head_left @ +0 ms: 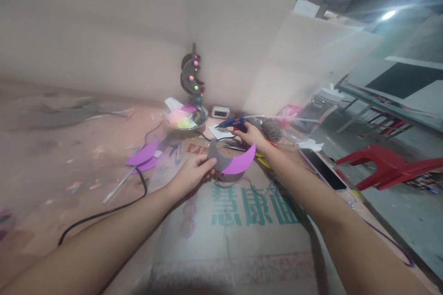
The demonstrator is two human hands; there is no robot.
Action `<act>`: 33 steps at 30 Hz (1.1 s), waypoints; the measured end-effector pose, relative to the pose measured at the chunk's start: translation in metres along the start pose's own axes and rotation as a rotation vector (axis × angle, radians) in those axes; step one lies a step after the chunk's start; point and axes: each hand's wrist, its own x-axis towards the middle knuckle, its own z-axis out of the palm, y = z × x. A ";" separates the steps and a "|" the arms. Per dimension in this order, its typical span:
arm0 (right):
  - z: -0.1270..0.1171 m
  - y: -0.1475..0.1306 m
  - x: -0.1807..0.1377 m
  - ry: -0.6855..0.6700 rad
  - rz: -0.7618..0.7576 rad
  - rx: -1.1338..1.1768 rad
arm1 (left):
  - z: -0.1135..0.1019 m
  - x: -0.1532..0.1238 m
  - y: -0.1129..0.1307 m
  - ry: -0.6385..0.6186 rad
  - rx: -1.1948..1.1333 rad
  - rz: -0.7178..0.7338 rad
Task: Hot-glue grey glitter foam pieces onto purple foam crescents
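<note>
My left hand (199, 169) pinches one end of a crescent (238, 161), part bare purple and part wrapped in grey yarn. A loose strand of grey yarn (242, 182) lies below it. Farther back, my right hand (251, 136) has its fingers round a blue glue gun (230, 122), partly hidden by the hand. A long pale glue stick sticks out of the gun's rear. The nozzle is over a small white sheet (219, 132). Scissors with yellow handles (263, 162) lie beside my right forearm.
Purple crescent pieces (143, 156) and a clear stick (119, 186) lie left. Behind are a metal bowl (187, 124), a grey crescent decoration with coloured balls (189, 76), a small white clock (220, 112) and grey yarn (272, 130). A phone (323, 168) and plastic jug (316, 106) stand right.
</note>
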 end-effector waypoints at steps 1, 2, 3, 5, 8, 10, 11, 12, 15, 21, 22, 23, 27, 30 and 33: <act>0.002 -0.001 0.004 -0.002 0.004 -0.004 | 0.000 0.000 0.000 -0.003 0.001 -0.001; 0.003 -0.002 0.007 -0.006 0.009 -0.004 | 0.000 0.000 -0.001 -0.008 0.005 0.001; 0.004 -0.003 0.010 -0.015 0.014 -0.002 | -0.001 0.000 -0.002 -0.011 0.010 0.005; 0.004 -0.004 0.015 -0.046 0.020 0.004 | -0.001 0.000 -0.003 -0.007 0.018 0.007; 0.001 -0.004 0.017 -0.049 0.017 0.006 | -0.002 0.000 -0.004 -0.001 0.028 -0.002; -0.002 -0.004 0.017 -0.015 0.006 -0.003 | -0.002 0.000 -0.003 0.001 0.041 -0.006; -0.004 -0.003 0.016 -0.001 0.001 -0.007 | -0.002 0.000 -0.002 0.001 0.049 -0.007; -0.006 -0.004 0.014 0.007 -0.002 -0.009 | -0.002 0.000 -0.001 0.001 0.057 -0.007; -0.016 -0.007 0.004 0.018 -0.014 0.004 | -0.003 0.000 0.001 0.004 0.062 0.000; -0.049 -0.025 -0.041 0.153 0.030 0.181 | -0.003 0.002 0.001 0.032 -0.024 -0.016; -0.054 -0.027 -0.051 0.163 0.034 0.225 | -0.003 0.002 0.001 0.041 -0.040 -0.024; -0.057 -0.029 -0.061 0.180 0.017 0.280 | -0.003 0.002 0.001 0.047 -0.056 -0.032; -0.058 -0.033 -0.102 0.176 0.009 0.441 | -0.004 0.002 0.000 0.053 -0.101 -0.038; -0.050 -0.030 -0.132 0.006 0.019 0.387 | -0.004 0.001 0.002 0.075 -0.098 -0.051; -0.041 -0.028 -0.155 -0.120 0.007 0.281 | -0.002 0.000 0.005 0.102 -0.083 -0.074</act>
